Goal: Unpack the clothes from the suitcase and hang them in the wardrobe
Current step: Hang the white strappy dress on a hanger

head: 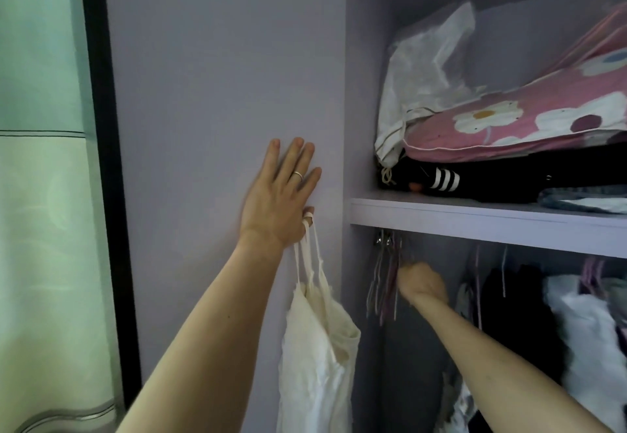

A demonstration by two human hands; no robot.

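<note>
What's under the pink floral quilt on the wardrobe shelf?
A black garment with white stripes lies under the pink floral quilt, beside blue-grey folded fabric on the shelf. The quilt hides the stack's top and back, so its piece count is unclear.

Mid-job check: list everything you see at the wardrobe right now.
Door: one, lilac, open, left of centre.
Curtain: one, pale green, far left.
Shelf: one, lilac, upper right.
Bag: one, clear plastic, on shelf.
Bedding: one, pink floral, on shelf.
Black garment: one, white stripes, under bedding.
Hangers: several, empty, under shelf's left end.
Hung clothes: several, black and white, lower right.
Dress: one, cream, straps hooked on left thumb.
Left hand: fingers flat on door.
Right hand: at hangers, grip unclear.
</note>
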